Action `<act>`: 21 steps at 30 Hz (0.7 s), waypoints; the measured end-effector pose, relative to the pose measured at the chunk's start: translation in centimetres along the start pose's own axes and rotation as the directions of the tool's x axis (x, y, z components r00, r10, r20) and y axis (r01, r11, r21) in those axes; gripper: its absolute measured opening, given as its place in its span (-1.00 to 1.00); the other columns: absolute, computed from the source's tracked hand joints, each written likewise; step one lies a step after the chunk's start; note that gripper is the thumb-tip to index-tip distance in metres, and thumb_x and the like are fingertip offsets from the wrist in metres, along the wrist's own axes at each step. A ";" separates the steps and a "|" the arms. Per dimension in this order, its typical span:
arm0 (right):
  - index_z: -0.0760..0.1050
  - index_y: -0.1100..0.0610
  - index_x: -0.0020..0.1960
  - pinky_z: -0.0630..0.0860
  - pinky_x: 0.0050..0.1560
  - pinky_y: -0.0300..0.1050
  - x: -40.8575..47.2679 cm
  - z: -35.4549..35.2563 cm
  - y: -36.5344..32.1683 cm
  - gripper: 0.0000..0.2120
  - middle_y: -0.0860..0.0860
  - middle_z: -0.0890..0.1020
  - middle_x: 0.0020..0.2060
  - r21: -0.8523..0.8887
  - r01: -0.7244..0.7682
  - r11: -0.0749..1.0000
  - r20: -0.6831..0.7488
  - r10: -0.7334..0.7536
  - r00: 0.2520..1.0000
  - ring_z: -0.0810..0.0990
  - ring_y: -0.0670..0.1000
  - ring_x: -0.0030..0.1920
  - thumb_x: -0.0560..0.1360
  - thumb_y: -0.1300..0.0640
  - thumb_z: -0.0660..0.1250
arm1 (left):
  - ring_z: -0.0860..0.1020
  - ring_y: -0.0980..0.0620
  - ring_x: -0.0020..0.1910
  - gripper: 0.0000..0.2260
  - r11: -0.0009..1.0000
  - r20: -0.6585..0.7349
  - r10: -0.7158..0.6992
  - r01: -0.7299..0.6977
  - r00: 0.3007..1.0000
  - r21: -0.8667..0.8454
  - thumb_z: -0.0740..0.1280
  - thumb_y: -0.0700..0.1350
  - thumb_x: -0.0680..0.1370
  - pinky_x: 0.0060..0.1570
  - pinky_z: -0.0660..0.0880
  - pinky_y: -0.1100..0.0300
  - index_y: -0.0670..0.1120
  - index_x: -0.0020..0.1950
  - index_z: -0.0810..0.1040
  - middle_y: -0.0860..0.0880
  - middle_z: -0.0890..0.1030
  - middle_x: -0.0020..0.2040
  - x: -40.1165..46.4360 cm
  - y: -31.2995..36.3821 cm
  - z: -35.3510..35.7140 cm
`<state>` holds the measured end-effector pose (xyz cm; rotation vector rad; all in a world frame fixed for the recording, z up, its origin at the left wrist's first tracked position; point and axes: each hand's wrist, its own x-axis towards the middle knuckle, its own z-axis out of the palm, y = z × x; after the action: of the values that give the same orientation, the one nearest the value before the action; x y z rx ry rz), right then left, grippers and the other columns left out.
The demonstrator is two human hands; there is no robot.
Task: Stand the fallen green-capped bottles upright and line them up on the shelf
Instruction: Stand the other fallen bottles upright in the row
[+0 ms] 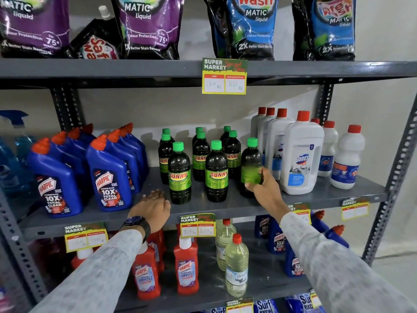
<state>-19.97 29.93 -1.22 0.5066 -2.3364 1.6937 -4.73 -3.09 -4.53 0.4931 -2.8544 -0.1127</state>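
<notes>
The right hand (262,185) grips an upright dark green-capped plastic bottle (251,168) on the grey metal shelf (225,207); the left hand (153,207) rests flat, fingers spread.

glossy plastic bottles (216,171), matt metal shelf (232,205)

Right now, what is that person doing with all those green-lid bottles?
A person is tidying a shop shelf. Their right hand grips the lower part of one green-capped bottle, standing at the right end of the front row. The left hand rests flat on the shelf and holds nothing. The other green-capped bottles all stand upright in rows between the blue Harpic bottles and the white bottles.
</notes>
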 end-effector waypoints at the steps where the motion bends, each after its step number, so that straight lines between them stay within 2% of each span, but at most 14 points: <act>1: 0.39 0.05 0.46 0.32 -0.11 -0.45 -0.1 0.0 0.0 -0.34 -0.16 0.60 0.07 -0.013 0.000 1.000 -0.013 0.000 1.000 0.58 -0.05 0.13 0.44 0.14 0.58 | 0.13 0.00 0.60 -0.40 1.000 0.000 0.000 0.000 1.000 -0.001 -0.13 0.13 0.61 0.56 0.06 0.01 -0.10 0.60 0.16 -0.07 0.17 0.63 0.0 0.0 0.0; 5: 0.37 0.04 0.37 0.45 0.04 -0.19 -0.6 0.6 -0.1 -0.25 -0.11 0.58 0.10 -0.070 0.039 0.997 -0.106 -0.047 0.993 0.56 -0.06 0.07 0.31 0.04 0.69 | 0.12 0.00 0.61 -0.42 1.000 0.002 -0.002 0.002 1.000 0.000 -0.11 0.12 0.63 0.57 0.05 0.02 -0.10 0.60 0.15 -0.07 0.16 0.63 0.0 0.1 0.0; 8: 0.35 0.02 0.37 0.47 0.11 -0.09 -0.7 0.7 0.0 -0.24 -0.09 0.57 0.14 -0.107 0.069 0.992 -0.110 -0.080 0.991 0.55 -0.04 0.11 0.31 -0.01 0.67 | 0.11 0.00 0.61 -0.42 1.000 0.004 -0.002 0.002 1.000 -0.002 -0.11 0.12 0.63 0.57 0.04 0.01 -0.10 0.61 0.15 -0.08 0.15 0.63 0.0 0.1 -0.1; 11: 0.29 0.04 0.52 0.41 0.17 -0.12 -0.5 0.2 0.3 -0.23 -0.08 0.58 0.20 -0.070 0.082 0.994 -0.029 -0.084 0.996 0.54 -0.04 0.17 0.42 0.09 0.59 | 0.11 -0.01 0.61 -0.43 1.000 0.008 -0.002 0.002 1.000 -0.004 -0.10 0.11 0.64 0.57 0.04 0.01 -0.10 0.61 0.14 -0.08 0.15 0.63 -0.1 0.2 -0.2; 14: 0.30 0.04 0.55 0.37 0.17 -0.18 -0.5 -0.1 0.4 -0.26 -0.07 0.59 0.22 -0.081 0.067 0.994 0.031 -0.065 0.997 0.53 -0.07 0.17 0.47 0.15 0.56 | 0.10 -0.01 0.61 -0.43 1.000 0.013 -0.006 0.006 1.000 0.000 -0.10 0.11 0.64 0.58 0.04 0.01 -0.10 0.61 0.13 -0.08 0.14 0.63 -0.1 0.3 -0.2; 17: 0.35 0.07 0.49 0.41 0.16 -0.15 -0.7 0.3 0.2 -0.25 -0.06 0.61 0.20 -0.118 0.067 0.991 -0.034 -0.072 0.997 0.54 -0.06 0.16 0.40 0.08 0.62 | 0.10 -0.01 0.61 -0.43 1.000 0.015 -0.004 0.004 1.000 0.005 -0.10 0.11 0.65 0.58 0.03 0.01 -0.10 0.61 0.13 -0.08 0.14 0.63 -0.2 0.2 -0.3; 21: 0.37 0.00 0.38 0.46 0.11 -0.10 -1.3 0.9 -0.1 -0.21 -0.05 0.61 0.22 -0.139 0.037 0.990 -0.167 -0.061 0.984 0.56 -0.03 0.15 0.28 -0.03 0.69 | 0.10 -0.01 0.61 -0.44 1.000 0.016 -0.010 0.010 1.000 0.004 -0.11 0.10 0.65 0.58 0.04 0.01 -0.11 0.61 0.13 -0.09 0.14 0.63 -0.4 0.3 -0.4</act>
<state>-18.71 29.22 -1.93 0.3744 -2.2755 1.4818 -4.39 -2.73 -4.20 0.5092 -2.8687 -0.1135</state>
